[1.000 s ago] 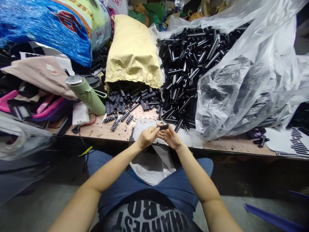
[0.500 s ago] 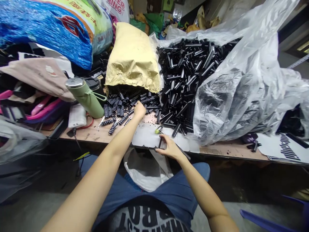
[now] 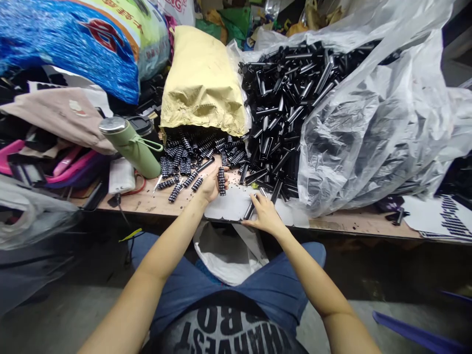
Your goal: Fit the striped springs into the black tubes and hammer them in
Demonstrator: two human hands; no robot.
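Ribbed spring now gripped in left hand, right hand grips black tube vs earlier.

Both bare forearms reach forward from the lap, the left arm stretched farther out and angled inward, the right arm bent at the elbow and angled in from the other side. The left hand is raised at the wrist with its fingers curled closed in a pinch, thumb side turned up. The right hand lies lower and nearer the body, palm down, fingers bent and closed at the tips, just apart from the left.
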